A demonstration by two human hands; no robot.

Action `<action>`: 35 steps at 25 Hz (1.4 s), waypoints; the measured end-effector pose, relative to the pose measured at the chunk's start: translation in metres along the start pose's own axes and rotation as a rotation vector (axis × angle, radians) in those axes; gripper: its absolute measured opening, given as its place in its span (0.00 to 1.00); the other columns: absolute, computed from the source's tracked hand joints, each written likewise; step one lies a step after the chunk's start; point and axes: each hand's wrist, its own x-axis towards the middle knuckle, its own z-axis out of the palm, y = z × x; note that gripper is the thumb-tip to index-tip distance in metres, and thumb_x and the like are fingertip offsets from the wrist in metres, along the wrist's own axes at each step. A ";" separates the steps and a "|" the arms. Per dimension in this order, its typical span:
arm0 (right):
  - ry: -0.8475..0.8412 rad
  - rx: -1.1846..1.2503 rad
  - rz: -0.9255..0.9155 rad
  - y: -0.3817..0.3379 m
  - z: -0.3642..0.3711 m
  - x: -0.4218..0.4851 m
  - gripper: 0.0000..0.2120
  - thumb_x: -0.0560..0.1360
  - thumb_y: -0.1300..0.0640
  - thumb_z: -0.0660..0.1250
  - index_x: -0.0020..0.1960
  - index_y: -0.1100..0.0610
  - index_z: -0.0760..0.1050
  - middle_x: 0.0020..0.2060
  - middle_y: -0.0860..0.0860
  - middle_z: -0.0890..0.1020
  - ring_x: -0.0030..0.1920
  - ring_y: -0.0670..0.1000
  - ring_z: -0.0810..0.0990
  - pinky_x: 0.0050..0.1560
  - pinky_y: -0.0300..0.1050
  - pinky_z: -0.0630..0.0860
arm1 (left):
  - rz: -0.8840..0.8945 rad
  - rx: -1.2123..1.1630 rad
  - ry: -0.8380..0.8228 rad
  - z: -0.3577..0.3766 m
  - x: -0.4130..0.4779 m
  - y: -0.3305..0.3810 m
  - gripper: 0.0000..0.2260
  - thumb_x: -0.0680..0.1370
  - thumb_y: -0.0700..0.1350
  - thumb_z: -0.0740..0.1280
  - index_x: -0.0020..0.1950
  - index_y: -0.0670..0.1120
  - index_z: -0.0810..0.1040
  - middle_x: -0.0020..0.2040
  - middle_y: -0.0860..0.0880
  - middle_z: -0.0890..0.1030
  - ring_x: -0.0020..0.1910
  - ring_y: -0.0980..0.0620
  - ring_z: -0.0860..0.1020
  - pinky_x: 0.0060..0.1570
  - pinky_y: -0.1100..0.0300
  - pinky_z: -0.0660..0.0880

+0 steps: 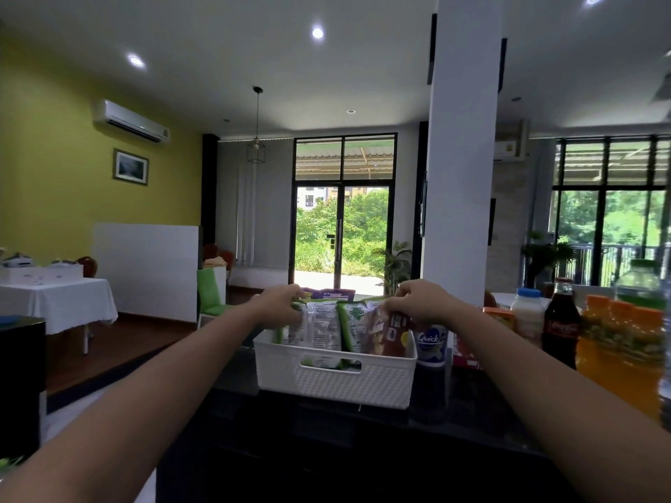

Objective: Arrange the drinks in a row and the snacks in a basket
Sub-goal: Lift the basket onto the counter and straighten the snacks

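A white plastic basket [337, 379] stands on the dark counter, holding several upright snack packets. My left hand [279, 303] grips the tops of the green-and-white packets [326, 328] at the basket's left. My right hand [421, 303] pinches the top of a brown snack packet [385, 335] at its right. A purple packet [328, 294] shows behind them. To the right stand the drinks: a Quick cup [431, 344], a white bottle [526, 314], a cola bottle [561, 323], orange juice bottles [621, 353] and a green-capped bottle [641, 281].
A red carton [463, 353] sits behind the cup. The dark counter [326, 430] stretches toward me. A white pillar [461, 157] rises behind the basket. A white-clothed table [54, 299] stands at the left, and a black box [18, 383] sits at the near left edge.
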 end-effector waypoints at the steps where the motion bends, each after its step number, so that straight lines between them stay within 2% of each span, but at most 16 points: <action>1: 0.036 -0.002 -0.019 -0.004 0.000 0.002 0.11 0.75 0.46 0.66 0.43 0.54 0.75 0.40 0.53 0.81 0.38 0.52 0.83 0.36 0.45 0.82 | -0.009 0.079 -0.050 0.003 0.002 0.002 0.26 0.72 0.50 0.70 0.69 0.51 0.68 0.68 0.43 0.71 0.65 0.44 0.69 0.66 0.41 0.67; 3: 0.076 0.046 -0.072 -0.013 0.000 0.005 0.07 0.74 0.49 0.66 0.40 0.52 0.76 0.38 0.50 0.81 0.41 0.52 0.83 0.44 0.51 0.82 | -0.018 0.257 -0.128 0.010 0.004 0.004 0.37 0.68 0.60 0.71 0.73 0.56 0.60 0.75 0.46 0.63 0.74 0.42 0.57 0.70 0.34 0.50; 5: 0.037 0.129 -0.126 -0.022 0.001 0.005 0.04 0.74 0.53 0.65 0.41 0.52 0.77 0.39 0.49 0.82 0.42 0.52 0.84 0.46 0.51 0.83 | 0.015 0.360 -0.111 0.016 0.006 0.005 0.41 0.67 0.62 0.72 0.74 0.56 0.57 0.76 0.47 0.60 0.76 0.43 0.53 0.69 0.33 0.44; 6: -0.009 0.177 -0.144 -0.025 0.004 0.006 0.03 0.74 0.56 0.65 0.44 0.53 0.77 0.42 0.50 0.82 0.43 0.53 0.85 0.46 0.52 0.83 | 0.032 0.377 -0.085 0.018 0.007 0.004 0.40 0.67 0.61 0.73 0.74 0.56 0.57 0.76 0.47 0.60 0.75 0.43 0.53 0.70 0.34 0.45; 8: -0.099 0.227 -0.143 -0.026 0.013 0.006 0.09 0.73 0.62 0.66 0.53 0.56 0.78 0.50 0.54 0.82 0.49 0.55 0.84 0.51 0.56 0.82 | 0.047 0.370 -0.050 0.018 0.008 0.004 0.39 0.68 0.58 0.73 0.74 0.54 0.58 0.75 0.47 0.62 0.75 0.44 0.55 0.71 0.36 0.48; 10: -0.087 0.198 -0.102 -0.018 0.022 0.009 0.15 0.71 0.64 0.65 0.58 0.58 0.77 0.55 0.55 0.80 0.53 0.56 0.81 0.54 0.57 0.80 | 0.052 0.358 -0.042 0.017 0.009 0.004 0.37 0.69 0.55 0.72 0.73 0.52 0.59 0.74 0.46 0.63 0.73 0.44 0.58 0.71 0.38 0.52; 13: 0.027 0.215 -0.006 -0.002 0.031 0.013 0.16 0.72 0.66 0.63 0.59 0.59 0.76 0.55 0.56 0.80 0.52 0.57 0.81 0.52 0.58 0.81 | 0.071 0.247 -0.094 0.018 0.010 0.005 0.32 0.71 0.46 0.71 0.71 0.49 0.62 0.70 0.45 0.65 0.68 0.46 0.63 0.67 0.45 0.63; 16: 0.070 0.204 0.031 0.005 0.035 0.017 0.16 0.73 0.65 0.61 0.60 0.59 0.76 0.52 0.58 0.82 0.49 0.57 0.82 0.51 0.58 0.81 | 0.097 0.158 -0.134 0.020 0.013 0.007 0.32 0.70 0.38 0.70 0.71 0.49 0.61 0.69 0.45 0.64 0.66 0.46 0.64 0.62 0.52 0.69; 18: 0.071 0.198 0.032 0.005 0.035 0.018 0.16 0.73 0.65 0.61 0.60 0.58 0.76 0.53 0.58 0.81 0.50 0.57 0.82 0.51 0.58 0.81 | 0.118 0.182 -0.154 0.020 0.016 0.009 0.35 0.69 0.35 0.70 0.72 0.50 0.60 0.69 0.44 0.63 0.67 0.45 0.63 0.64 0.50 0.68; 20: 0.038 0.228 0.028 0.007 0.034 0.019 0.16 0.73 0.66 0.61 0.59 0.57 0.75 0.54 0.56 0.80 0.51 0.56 0.81 0.52 0.57 0.81 | 0.144 0.257 -0.178 0.020 0.019 0.009 0.37 0.69 0.38 0.71 0.73 0.51 0.57 0.70 0.44 0.62 0.69 0.44 0.61 0.67 0.46 0.64; 23: -0.022 0.286 0.006 0.013 0.032 0.017 0.15 0.72 0.67 0.64 0.57 0.55 0.74 0.54 0.55 0.80 0.49 0.54 0.81 0.50 0.54 0.82 | 0.191 0.336 -0.159 0.022 0.025 0.008 0.33 0.72 0.42 0.70 0.72 0.53 0.57 0.67 0.46 0.64 0.69 0.45 0.62 0.67 0.44 0.60; 27: -0.049 0.305 -0.045 0.015 0.032 0.018 0.18 0.72 0.66 0.69 0.59 0.55 0.73 0.56 0.54 0.79 0.51 0.54 0.81 0.50 0.53 0.82 | 0.257 0.317 -0.104 0.030 0.028 0.003 0.31 0.69 0.37 0.69 0.66 0.54 0.60 0.62 0.49 0.65 0.62 0.47 0.65 0.64 0.48 0.64; 30: -0.042 0.347 -0.059 0.021 0.034 0.017 0.23 0.73 0.65 0.69 0.66 0.56 0.71 0.58 0.55 0.78 0.53 0.54 0.81 0.53 0.53 0.82 | 0.309 0.277 -0.057 0.032 0.026 -0.003 0.32 0.67 0.30 0.64 0.65 0.54 0.60 0.58 0.51 0.63 0.59 0.47 0.66 0.51 0.59 0.65; 31: -0.042 0.352 -0.061 0.024 0.037 0.016 0.25 0.73 0.64 0.70 0.68 0.56 0.69 0.58 0.56 0.79 0.53 0.55 0.81 0.53 0.54 0.82 | 0.315 0.279 -0.050 0.032 0.024 -0.004 0.33 0.67 0.30 0.63 0.66 0.54 0.60 0.58 0.51 0.63 0.59 0.47 0.66 0.51 0.59 0.64; 33: -0.031 0.386 -0.068 0.030 0.047 0.012 0.30 0.72 0.63 0.72 0.70 0.55 0.67 0.58 0.56 0.78 0.53 0.56 0.82 0.51 0.55 0.82 | 0.289 0.299 -0.034 0.033 0.022 -0.002 0.34 0.68 0.32 0.64 0.70 0.54 0.59 0.64 0.49 0.64 0.65 0.45 0.64 0.60 0.52 0.65; 35: 0.020 0.438 -0.068 0.035 0.055 0.009 0.34 0.70 0.60 0.75 0.72 0.52 0.64 0.60 0.56 0.76 0.55 0.57 0.80 0.52 0.56 0.82 | 0.211 0.241 -0.014 0.030 0.019 0.003 0.33 0.72 0.40 0.67 0.73 0.54 0.57 0.72 0.49 0.60 0.73 0.45 0.57 0.70 0.35 0.53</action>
